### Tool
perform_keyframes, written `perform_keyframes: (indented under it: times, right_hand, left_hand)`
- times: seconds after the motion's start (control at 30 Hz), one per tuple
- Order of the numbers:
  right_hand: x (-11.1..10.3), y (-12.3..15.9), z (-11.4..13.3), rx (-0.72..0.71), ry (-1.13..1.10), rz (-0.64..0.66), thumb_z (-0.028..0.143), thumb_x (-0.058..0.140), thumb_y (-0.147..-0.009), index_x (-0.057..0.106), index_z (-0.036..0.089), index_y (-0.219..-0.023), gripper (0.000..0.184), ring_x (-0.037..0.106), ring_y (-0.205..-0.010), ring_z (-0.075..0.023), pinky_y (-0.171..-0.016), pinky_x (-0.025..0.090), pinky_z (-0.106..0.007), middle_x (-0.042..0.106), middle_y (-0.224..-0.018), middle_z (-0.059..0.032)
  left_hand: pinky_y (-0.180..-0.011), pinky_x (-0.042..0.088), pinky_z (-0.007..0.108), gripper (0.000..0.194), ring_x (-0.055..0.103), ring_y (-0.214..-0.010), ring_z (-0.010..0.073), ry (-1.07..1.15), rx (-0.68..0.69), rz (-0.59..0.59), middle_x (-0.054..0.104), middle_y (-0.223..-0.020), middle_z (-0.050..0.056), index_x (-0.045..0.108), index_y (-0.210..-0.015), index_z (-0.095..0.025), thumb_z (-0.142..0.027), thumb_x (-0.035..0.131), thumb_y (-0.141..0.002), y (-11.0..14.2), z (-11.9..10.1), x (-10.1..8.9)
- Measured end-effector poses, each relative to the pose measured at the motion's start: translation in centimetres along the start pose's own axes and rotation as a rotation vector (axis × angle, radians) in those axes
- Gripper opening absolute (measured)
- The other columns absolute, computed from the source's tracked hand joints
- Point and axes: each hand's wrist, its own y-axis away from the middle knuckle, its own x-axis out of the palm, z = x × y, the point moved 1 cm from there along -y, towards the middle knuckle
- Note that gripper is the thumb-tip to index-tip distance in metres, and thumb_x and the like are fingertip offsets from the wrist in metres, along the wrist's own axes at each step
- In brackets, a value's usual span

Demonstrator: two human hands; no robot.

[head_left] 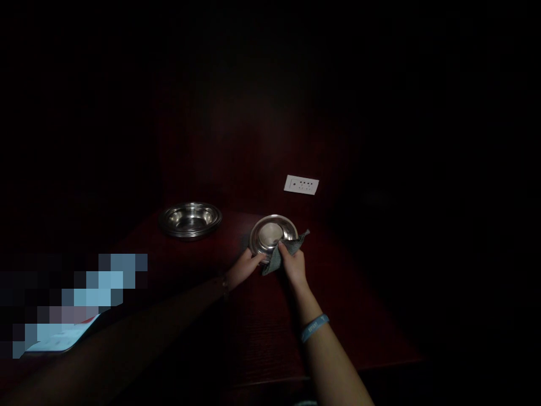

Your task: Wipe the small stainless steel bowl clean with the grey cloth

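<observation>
A round, shiny metal plate (270, 234) is tilted up between my two hands over the dark red table. My left hand (245, 266) grips its lower left rim, the thumb lying over the edge. At the lower right, my right hand (295, 265) presses a grey-green cloth (275, 260) against the plate, its thumb on the front face. A corner of the cloth sticks out past the rim on the right. The fingers behind the plate are hidden.
Several nested metal dishes (190, 219) stand to the left on the table (270, 327). A white power socket (301, 185) is set in the dark red panel behind. A lit, partly pixelated screen (63, 336) lies at the lower left. Deep shadow hides the sides.
</observation>
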Motion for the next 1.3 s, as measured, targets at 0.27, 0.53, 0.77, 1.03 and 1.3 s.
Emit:
perform_keyframes:
  times: [0.27, 0.53, 0.77, 1.03, 1.3]
  right_hand:
    - [-0.4, 0.0, 0.5, -0.056, 0.122, -0.054, 0.044, 0.06, -0.077, 0.071, 0.014, -0.083, 0.032, 0.071, -0.085, -0.0241, -0.071, 0.052, -0.028, 0.075, -0.09, -0.0115]
    - [-0.4, 0.6, 1.4, -0.107, 0.178, -0.068, 0.044, 0.059, -0.079, 0.072, 0.016, -0.084, 0.032, 0.071, -0.084, -0.024, -0.07, 0.053, -0.029, 0.076, -0.088, -0.01]
    - [-0.1, 0.9, 1.8, -0.082, 0.154, -0.076, 0.043, 0.059, -0.079, 0.071, 0.015, -0.083, 0.031, 0.071, -0.084, -0.0238, -0.07, 0.053, -0.029, 0.075, -0.088, -0.0109]
    - [0.1, 0.7, 1.5, -0.061, 0.107, -0.064, 0.041, 0.058, -0.079, 0.07, 0.016, -0.081, 0.027, 0.071, -0.083, -0.0214, -0.073, 0.054, -0.029, 0.075, -0.085, -0.0086]
    - [0.3, 0.6, 1.2, -0.061, 0.098, -0.042, 0.041, 0.058, -0.079, 0.07, 0.016, -0.082, 0.027, 0.071, -0.084, -0.0218, -0.074, 0.054, -0.03, 0.075, -0.088, -0.009]
  left_hand:
    - [-0.095, 0.047, 0.037, 0.035, 0.065, -0.102, 0.0244, 0.117, -0.01, -0.078, 0.074, -0.099, 0.005, 0.066, -0.098, -0.016, -0.013, 0.065, -0.063, 0.1, -0.9, 0.3]
    - [-0.107, 0.038, 0.038, 0.043, 0.058, -0.118, 0.0244, 0.136, 0.093, -0.147, 0.067, -0.119, 0.01, 0.059, -0.113, -0.014, -0.019, 0.06, -0.07, -0.3, -0.9, 0.1]
    - [-0.108, 0.037, 0.039, 0.039, 0.059, -0.116, 0.0243, 0.083, 0.121, -0.106, 0.067, -0.118, 0.011, 0.06, -0.109, -0.015, -0.024, 0.067, -0.072, -0.3, -0.4, -0.1]
    - [-0.111, 0.034, 0.044, 0.053, 0.055, -0.123, 0.0274, 0.101, 0.114, 0.059, 0.065, -0.126, 0.01, 0.062, -0.116, -0.017, -0.026, 0.076, -0.065, 0.3, -0.9, 0.6]
    - [-0.101, 0.045, 0.043, 0.042, 0.063, -0.111, 0.0266, 0.108, 0.006, -0.01, 0.073, -0.108, 0.008, 0.063, -0.107, -0.016, -0.02, 0.072, -0.066, 0.3, -0.6, 0.4]
